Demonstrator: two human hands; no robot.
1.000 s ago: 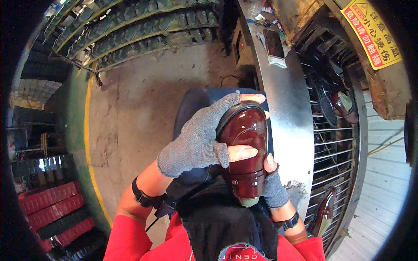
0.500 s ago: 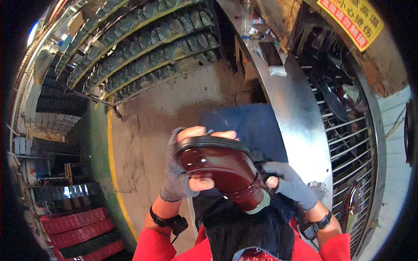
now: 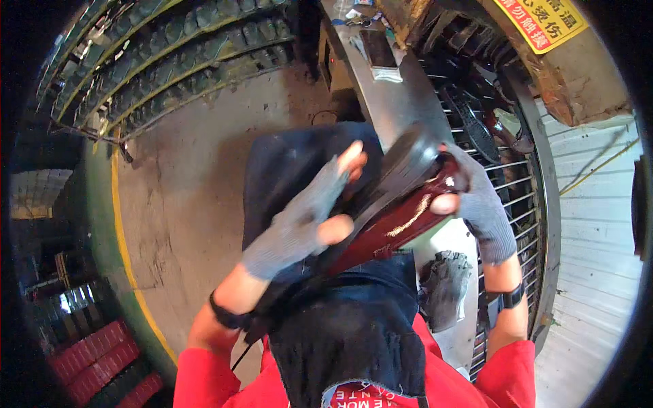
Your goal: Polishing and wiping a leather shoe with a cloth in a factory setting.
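A glossy dark red leather shoe [image 3: 401, 224] with a black sole [image 3: 401, 170] is tilted over my lap, sole turned up and to the left. My right hand [image 3: 476, 204], in a grey fingerless glove, grips its upper right end, with the thumb on the shiny upper. Beside the sole, my left hand [image 3: 306, 211], gloved the same way, has its fingers stretched and the thumb apart. It holds nothing; whether the thumb touches the sole cannot be made out. A dark blue cloth [image 3: 286, 163] spreads beneath, and a black apron [image 3: 347, 333] covers my front.
On the metal bench [image 3: 401, 102] at the right lie a phone-like dark slab [image 3: 377, 49] and a crumpled grey cloth [image 3: 445, 289]. A barred rack [image 3: 517, 170] beyond carries several shoes [image 3: 469, 122]. Shelves of dark foot-shaped pieces [image 3: 204, 61] stand far left, with red stacked items [image 3: 92, 353] below.
The shoe has swung right and turned, bringing its black sole into view. My left hand has let go of it and opened. My right hand has risen to the shoe's upper end.
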